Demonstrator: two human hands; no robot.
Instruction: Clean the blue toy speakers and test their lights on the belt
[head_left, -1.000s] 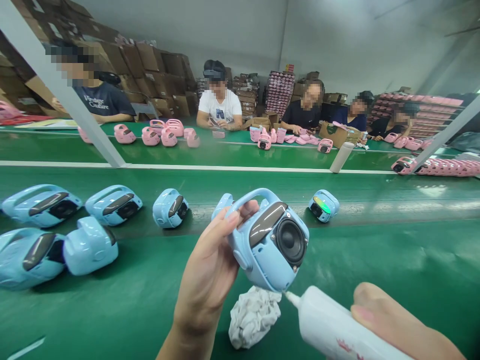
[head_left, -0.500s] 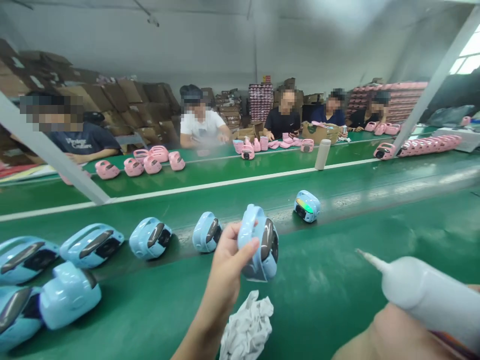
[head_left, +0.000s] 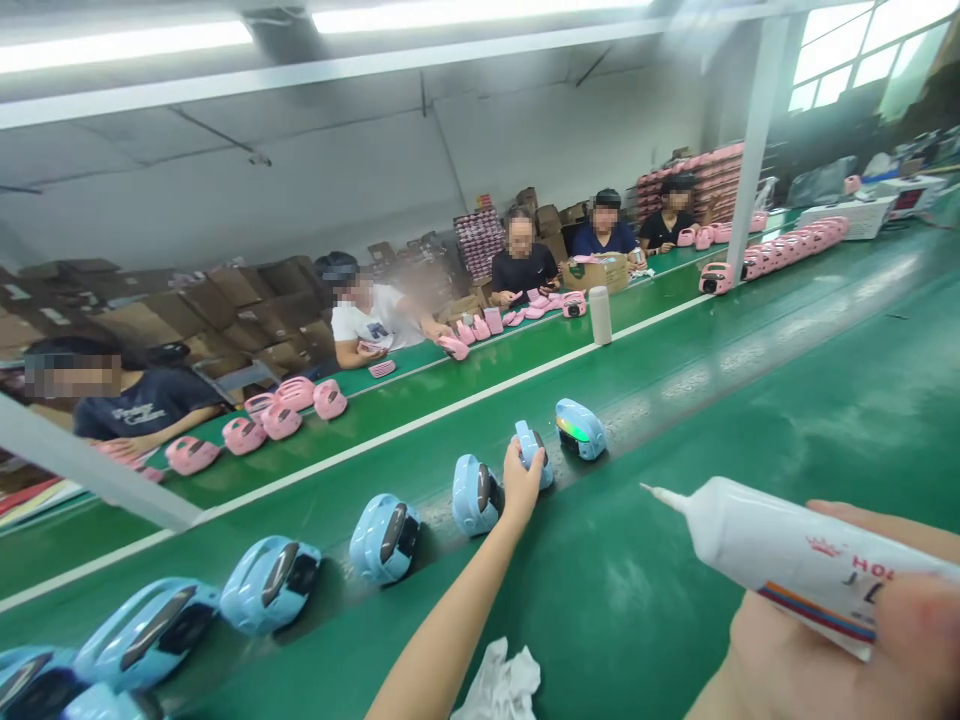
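Observation:
My left hand (head_left: pixel 523 482) reaches out to the row on the green belt. Its fingers are closed round a small blue portable speaker (head_left: pixel 526 438) with a carry handle, which is partly hidden by the hand. One blue speaker (head_left: pixel 474 495) stands just left of it, and another speaker (head_left: pixel 580 430) with a shiny rainbow-coloured front stands to its right. At the lower right, my right hand (head_left: pixel 817 650) grips a white glue tube (head_left: pixel 750 530). The tube's thin nozzle points left, clear of the speakers. Red lettering and a striped band show on its side.
More blue speakers (head_left: pixel 386 540) line the belt (head_left: pixel 637 590) to the left. A crumpled white cloth (head_left: pixel 499 682) lies near my left forearm. Beyond a white line stand a pale bottle (head_left: pixel 600 316) and pink speakers (head_left: pixel 795 250). Several people sit across; posts (head_left: pixel 756 150) rise from the line.
My left hand has carried the speaker from nearer me, above the belt, out to the row between two others. My right hand still holds the tube. The view has tilted and shifted.

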